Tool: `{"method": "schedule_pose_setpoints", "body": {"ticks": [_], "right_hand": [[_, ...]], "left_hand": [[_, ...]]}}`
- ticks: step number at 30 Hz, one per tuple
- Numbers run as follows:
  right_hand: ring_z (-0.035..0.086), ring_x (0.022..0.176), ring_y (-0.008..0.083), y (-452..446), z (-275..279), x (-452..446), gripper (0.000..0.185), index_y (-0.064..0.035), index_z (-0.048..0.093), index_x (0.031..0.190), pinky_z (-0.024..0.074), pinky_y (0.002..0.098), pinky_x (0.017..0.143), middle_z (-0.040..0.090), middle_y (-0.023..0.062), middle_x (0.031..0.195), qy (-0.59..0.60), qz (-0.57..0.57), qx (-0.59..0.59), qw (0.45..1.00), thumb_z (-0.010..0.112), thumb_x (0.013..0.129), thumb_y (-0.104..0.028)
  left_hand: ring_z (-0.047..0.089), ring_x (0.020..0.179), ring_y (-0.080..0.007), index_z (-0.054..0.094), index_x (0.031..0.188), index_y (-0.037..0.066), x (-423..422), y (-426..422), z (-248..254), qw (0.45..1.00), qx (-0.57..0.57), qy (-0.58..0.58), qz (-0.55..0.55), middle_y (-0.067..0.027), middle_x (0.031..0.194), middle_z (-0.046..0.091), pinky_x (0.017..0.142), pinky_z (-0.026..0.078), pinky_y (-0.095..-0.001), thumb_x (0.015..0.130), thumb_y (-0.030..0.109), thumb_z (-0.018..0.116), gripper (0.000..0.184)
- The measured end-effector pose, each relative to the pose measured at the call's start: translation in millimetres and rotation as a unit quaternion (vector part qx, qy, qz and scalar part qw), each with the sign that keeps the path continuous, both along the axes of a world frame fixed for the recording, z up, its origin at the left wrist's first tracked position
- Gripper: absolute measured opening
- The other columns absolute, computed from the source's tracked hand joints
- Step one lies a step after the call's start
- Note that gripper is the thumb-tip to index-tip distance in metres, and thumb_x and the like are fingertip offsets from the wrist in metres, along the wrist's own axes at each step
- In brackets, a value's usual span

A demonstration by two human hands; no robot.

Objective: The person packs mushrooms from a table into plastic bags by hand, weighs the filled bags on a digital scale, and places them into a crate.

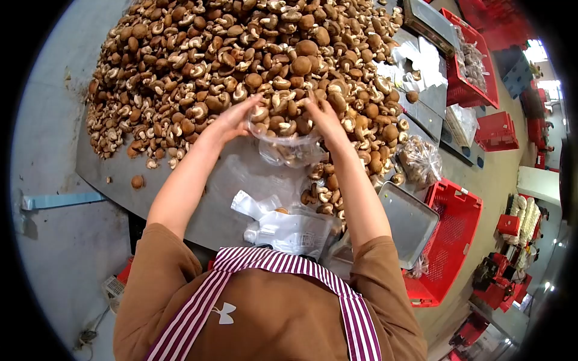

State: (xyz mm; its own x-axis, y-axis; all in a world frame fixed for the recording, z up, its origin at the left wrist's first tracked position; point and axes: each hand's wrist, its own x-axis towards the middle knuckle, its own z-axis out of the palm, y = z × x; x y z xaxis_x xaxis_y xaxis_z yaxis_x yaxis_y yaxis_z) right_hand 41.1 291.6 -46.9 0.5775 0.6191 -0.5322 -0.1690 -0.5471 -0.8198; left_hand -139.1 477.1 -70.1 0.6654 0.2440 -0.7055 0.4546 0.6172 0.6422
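Observation:
A clear plastic bag [278, 154] lies at the near edge of a big heap of brown mushrooms [198, 66], its mouth facing the heap. Several mushrooms [282, 123] sit in the bag's mouth. On its left side my left hand [236, 122] grips the rim, fingers pointing into the heap. Across from it, my right hand [325, 122] holds the other side of the rim, its fingertips among the mushrooms. Both hands are partly curled around the bag, and some fingers are hidden by plastic and mushrooms.
White plastic bags [289, 228] lie on the grey table [232, 171] before me. At my right are a filled mushroom bag [419, 159], a metal tray [404, 222] and a red crate [454, 240]. Another red crate [475, 66] holds bagged goods farther back.

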Motion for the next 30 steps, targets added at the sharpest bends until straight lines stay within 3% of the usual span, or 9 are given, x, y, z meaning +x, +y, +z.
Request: {"method": "schedule_pose_setpoints", "body": {"ticks": [1,4,7,15,19,21,22,26,30], "right_hand": [[0.053,0.125,0.0319,4,5,-2,0.080,-0.0004,0.037,0.147,0.0398,0.0385,0.105,0.052,0.0232,0.139,-0.053,0.026,-0.019,0.998,0.060,0.089,-0.051],[0.055,0.124,0.0325,-2,-24,12,0.074,-0.0022,0.046,0.143,0.0419,0.0377,0.103,0.057,0.0234,0.134,-0.031,0.073,0.006,0.997,0.058,0.090,-0.052],[0.058,0.120,0.0332,-2,-27,-7,0.063,-0.0066,0.055,0.137,0.0439,0.0406,0.102,0.061,0.0218,0.128,-0.076,0.111,-0.018,0.991,0.054,0.092,-0.051],[0.059,0.119,0.0298,-60,8,-46,0.052,-0.0099,0.051,0.138,0.0425,0.0378,0.104,0.061,0.0184,0.129,-0.127,0.137,0.111,0.976,0.056,0.089,-0.026],[0.055,0.123,0.0350,-108,32,-80,0.051,-0.0058,0.048,0.139,0.0424,0.0393,0.104,0.058,0.0217,0.131,-0.148,0.188,0.078,0.968,0.053,0.089,-0.016],[0.057,0.121,0.0309,-131,28,-98,0.051,-0.0078,0.049,0.139,0.0429,0.0387,0.104,0.059,0.0182,0.129,-0.199,0.223,0.055,0.953,0.051,0.087,-0.010],[0.053,0.125,0.0334,-141,25,-110,0.051,-0.0074,0.049,0.138,0.0414,0.0399,0.105,0.056,0.0190,0.132,-0.218,0.223,0.061,0.948,0.052,0.088,-0.008],[0.052,0.122,0.0403,-175,12,-137,0.059,-0.0078,0.045,0.140,0.0441,0.0443,0.102,0.049,0.0199,0.133,-0.293,0.200,0.047,0.934,0.057,0.083,0.005],[0.054,0.116,0.0406,-188,2,-147,0.060,-0.0050,0.044,0.139,0.0471,0.0459,0.096,0.047,0.0215,0.132,-0.357,0.090,0.003,0.930,0.056,0.082,0.009]], "left_hand": [[0.072,0.080,-0.0170,0.056,0.125,0.007,4,-10,9,0.999,0.017,-0.031,0.022,-0.0069,0.106,0.068,0.064,0.062,-0.0318,0.092,0.054,0.060,0.058],[0.069,0.074,-0.0143,0.056,0.125,0.007,5,-4,23,1.000,0.014,-0.024,-0.008,-0.0043,0.102,0.067,0.061,0.059,-0.0298,0.092,0.053,0.061,0.057],[0.055,0.061,-0.0098,0.059,0.124,0.006,9,-14,16,0.982,0.174,0.042,-0.063,-0.0028,0.096,0.064,0.051,0.043,-0.0240,0.091,0.050,0.062,0.055],[0.059,0.060,-0.0114,0.061,0.127,0.004,-35,-62,19,0.974,0.194,-0.036,-0.108,-0.0039,0.100,0.066,0.052,0.049,-0.0255,0.094,0.033,0.064,0.044],[0.062,0.101,-0.0141,0.059,0.131,0.002,-85,-110,15,0.933,0.307,-0.108,-0.155,-0.0072,0.117,0.065,0.063,0.057,-0.0252,0.098,0.026,0.058,0.041],[0.062,0.097,-0.0153,0.061,0.128,0.002,-105,-139,31,0.955,0.233,-0.085,-0.162,-0.0078,0.125,0.061,0.065,0.058,-0.0261,0.099,0.020,0.055,0.035],[0.068,0.080,-0.0163,0.064,0.122,-0.001,-115,-152,31,0.941,0.279,-0.122,-0.147,-0.0063,0.119,0.060,0.062,0.054,-0.0233,0.099,0.017,0.053,0.031],[0.065,0.063,-0.0123,0.066,0.116,-0.001,-142,-177,28,0.968,0.222,-0.109,-0.033,-0.0070,0.104,0.065,0.060,0.053,-0.0235,0.101,0.018,0.049,0.030],[0.062,0.061,-0.0094,0.066,0.114,-0.001,-158,-185,40,0.970,0.208,-0.119,0.046,-0.0063,0.087,0.067,0.062,0.051,-0.0233,0.102,0.018,0.045,0.030]]}}
